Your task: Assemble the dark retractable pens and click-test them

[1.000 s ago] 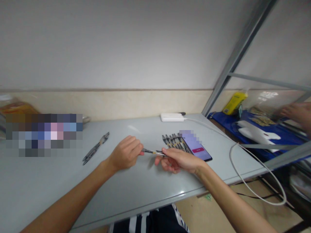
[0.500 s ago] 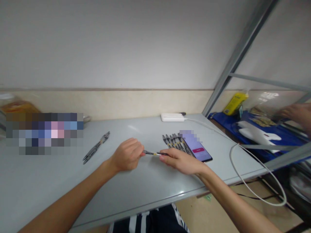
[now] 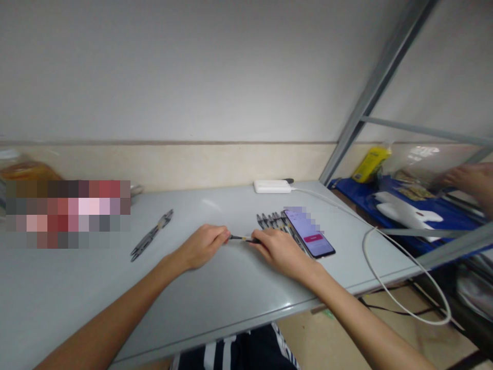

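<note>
Pen [image 3: 243, 238], slim and dark, stretches between the left hand [image 3: 204, 245] and the right hand [image 3: 279, 250], each closed on one end, above the grey table [image 3: 215, 303]. I see more pens [image 3: 276, 220] lined up right, beside the phone [image 3: 311, 234]; another bunch [image 3: 149, 239] lies left.

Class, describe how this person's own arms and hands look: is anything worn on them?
The left hand and right hand are bare: no glove, ring or watch shows, though some fingers are hidden. The left forearm and right forearm are slim and uncovered, with no sleeve, strap or cable in view. No markings can be made out.
</note>
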Action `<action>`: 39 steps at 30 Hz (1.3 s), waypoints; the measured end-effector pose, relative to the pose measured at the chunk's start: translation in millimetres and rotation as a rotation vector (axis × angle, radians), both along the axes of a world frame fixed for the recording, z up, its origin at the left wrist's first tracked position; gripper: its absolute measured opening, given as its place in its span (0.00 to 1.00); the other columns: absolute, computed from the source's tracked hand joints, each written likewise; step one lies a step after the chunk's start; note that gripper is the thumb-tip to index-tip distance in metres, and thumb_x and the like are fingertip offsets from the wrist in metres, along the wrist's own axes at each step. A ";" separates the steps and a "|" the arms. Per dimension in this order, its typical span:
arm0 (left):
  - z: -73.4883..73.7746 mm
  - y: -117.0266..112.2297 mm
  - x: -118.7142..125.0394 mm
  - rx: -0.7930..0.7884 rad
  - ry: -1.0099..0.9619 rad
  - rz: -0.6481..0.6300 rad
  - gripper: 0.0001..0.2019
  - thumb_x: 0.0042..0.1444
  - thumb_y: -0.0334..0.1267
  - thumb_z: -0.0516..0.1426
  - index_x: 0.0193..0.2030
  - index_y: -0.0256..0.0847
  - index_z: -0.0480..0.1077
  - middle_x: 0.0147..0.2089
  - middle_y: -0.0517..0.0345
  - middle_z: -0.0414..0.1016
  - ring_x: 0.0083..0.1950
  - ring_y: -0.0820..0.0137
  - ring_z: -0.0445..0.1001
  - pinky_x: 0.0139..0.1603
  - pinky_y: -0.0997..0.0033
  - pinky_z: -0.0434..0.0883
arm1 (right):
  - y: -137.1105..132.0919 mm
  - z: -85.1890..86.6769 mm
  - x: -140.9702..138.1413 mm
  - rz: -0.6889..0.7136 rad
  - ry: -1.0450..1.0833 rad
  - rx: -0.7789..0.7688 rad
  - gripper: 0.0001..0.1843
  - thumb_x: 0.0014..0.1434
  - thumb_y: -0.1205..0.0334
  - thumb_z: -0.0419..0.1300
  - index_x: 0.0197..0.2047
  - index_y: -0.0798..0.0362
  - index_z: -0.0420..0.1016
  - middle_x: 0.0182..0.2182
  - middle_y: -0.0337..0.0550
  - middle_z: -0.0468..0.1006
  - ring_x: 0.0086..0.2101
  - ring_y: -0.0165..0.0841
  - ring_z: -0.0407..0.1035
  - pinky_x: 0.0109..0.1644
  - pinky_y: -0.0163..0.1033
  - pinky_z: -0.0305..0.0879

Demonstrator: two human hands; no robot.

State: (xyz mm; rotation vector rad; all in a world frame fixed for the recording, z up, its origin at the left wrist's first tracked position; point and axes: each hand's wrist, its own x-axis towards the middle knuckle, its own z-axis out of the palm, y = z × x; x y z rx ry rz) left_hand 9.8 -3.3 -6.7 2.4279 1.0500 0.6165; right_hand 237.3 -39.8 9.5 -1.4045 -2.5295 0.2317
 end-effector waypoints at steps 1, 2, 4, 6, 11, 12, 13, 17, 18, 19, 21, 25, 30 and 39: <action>0.0 0.7 -0.9 0.000 -0.048 0.022 0.16 0.64 0.42 0.44 0.34 0.40 0.68 0.28 0.61 0.71 0.30 0.71 0.69 0.32 0.73 0.64 | 0.9 -0.6 1.0 -0.011 0.025 -0.003 0.14 0.65 0.55 0.48 0.38 0.53 0.70 0.29 0.45 0.75 0.29 0.33 0.67 0.32 0.35 0.50; 0.0 1.5 -2.1 0.011 -0.098 0.050 0.13 0.63 0.42 0.46 0.39 0.39 0.68 0.32 0.59 0.72 0.32 0.71 0.71 0.34 0.73 0.65 | 2.0 -0.9 2.0 -0.022 0.056 -0.008 0.14 0.65 0.55 0.48 0.38 0.54 0.70 0.29 0.45 0.75 0.29 0.33 0.67 0.32 0.35 0.51; 0.0 3.6 -4.6 0.057 -0.183 0.101 0.11 0.61 0.41 0.49 0.45 0.39 0.66 0.36 0.56 0.74 0.36 0.70 0.72 0.36 0.72 0.66 | 5.0 -0.5 4.2 -0.036 0.126 -0.029 0.16 0.65 0.55 0.47 0.37 0.54 0.71 0.28 0.45 0.75 0.29 0.33 0.68 0.32 0.34 0.51; 0.0 5.5 -6.8 0.109 -0.218 0.130 0.10 0.60 0.40 0.50 0.43 0.38 0.67 0.36 0.55 0.74 0.36 0.69 0.72 0.37 0.71 0.67 | 8.3 0.6 5.7 -0.021 0.186 -0.064 0.16 0.66 0.55 0.47 0.37 0.54 0.72 0.27 0.44 0.75 0.28 0.32 0.68 0.32 0.34 0.52; 0.7 7.2 -8.9 0.184 -0.180 0.142 0.15 0.62 0.40 0.46 0.28 0.39 0.67 0.25 0.60 0.69 0.28 0.72 0.68 0.32 0.73 0.64 | 12.3 1.7 6.0 0.014 0.236 -0.113 0.13 0.65 0.59 0.49 0.38 0.54 0.73 0.26 0.43 0.75 0.27 0.32 0.66 0.32 0.34 0.52; 1.0 7.0 -8.9 0.172 -0.175 0.145 0.17 0.63 0.41 0.45 0.26 0.39 0.67 0.23 0.60 0.68 0.27 0.72 0.68 0.32 0.73 0.64 | 12.4 1.3 5.9 0.015 0.246 -0.116 0.13 0.64 0.59 0.50 0.38 0.54 0.73 0.26 0.43 0.74 0.27 0.32 0.66 0.32 0.34 0.52; 1.3 6.7 -8.7 0.146 -0.175 0.152 0.19 0.63 0.41 0.45 0.24 0.39 0.66 0.22 0.61 0.67 0.27 0.73 0.67 0.31 0.73 0.63 | 12.4 1.0 5.8 0.018 0.258 -0.122 0.13 0.64 0.58 0.50 0.38 0.54 0.73 0.25 0.42 0.74 0.26 0.31 0.65 0.31 0.33 0.52; 0.7 5.0 -6.4 -0.032 -0.289 0.164 0.17 0.63 0.44 0.46 0.29 0.38 0.68 0.23 0.62 0.67 0.27 0.73 0.67 0.30 0.74 0.65 | 12.5 0.7 6.5 0.018 0.309 -0.155 0.13 0.64 0.58 0.50 0.36 0.54 0.73 0.23 0.40 0.72 0.25 0.30 0.63 0.31 0.33 0.51; 0.0 4.6 -5.5 -0.074 -0.349 0.154 0.13 0.61 0.44 0.48 0.36 0.38 0.68 0.27 0.61 0.69 0.29 0.73 0.69 0.32 0.74 0.66 | 12.7 0.9 6.8 0.004 0.321 -0.161 0.13 0.64 0.58 0.51 0.35 0.55 0.73 0.22 0.39 0.71 0.24 0.29 0.62 0.30 0.33 0.51; -1.0 4.2 -4.6 -0.109 -0.406 0.139 0.11 0.60 0.43 0.51 0.42 0.38 0.67 0.30 0.59 0.71 0.31 0.73 0.71 0.34 0.73 0.68 | 13.0 1.2 7.2 -0.017 0.334 -0.165 0.13 0.63 0.58 0.51 0.33 0.55 0.72 0.21 0.38 0.70 0.23 0.29 0.61 0.30 0.33 0.50; -3.0 3.8 -2.9 -0.155 -0.475 0.113 0.13 0.57 0.42 0.55 0.46 0.39 0.65 0.35 0.57 0.73 0.35 0.72 0.72 0.38 0.72 0.69 | 13.7 1.4 8.2 -0.061 0.370 -0.173 0.13 0.62 0.58 0.53 0.30 0.55 0.71 0.19 0.36 0.66 0.22 0.28 0.59 0.29 0.33 0.49; -5.7 4.3 -1.8 -0.266 -0.522 0.131 0.09 0.56 0.42 0.56 0.39 0.38 0.66 0.32 0.57 0.73 0.34 0.71 0.73 0.37 0.71 0.69 | 14.9 1.1 9.7 -0.078 0.492 -0.269 0.15 0.59 0.53 0.55 0.28 0.55 0.71 0.19 0.34 0.63 0.22 0.27 0.56 0.27 0.33 0.48; -3.9 6.9 -2.1 -0.355 -0.618 0.161 0.10 0.55 0.43 0.57 0.36 0.37 0.67 0.29 0.57 0.74 0.31 0.72 0.72 0.34 0.71 0.68 | 16.5 2.3 8.8 -0.060 0.617 -0.334 0.18 0.62 0.53 0.50 0.34 0.56 0.75 0.21 0.36 0.65 0.22 0.27 0.56 0.27 0.33 0.50; -5.6 8.4 -1.5 -0.175 -0.396 0.286 0.19 0.60 0.49 0.48 0.22 0.40 0.59 0.19 0.67 0.56 0.22 0.76 0.56 0.24 0.74 0.54 | 22.0 -2.5 4.0 -0.101 0.747 -0.234 0.08 0.54 0.62 0.59 0.37 0.54 0.76 0.32 0.42 0.76 0.30 0.30 0.66 0.32 0.34 0.60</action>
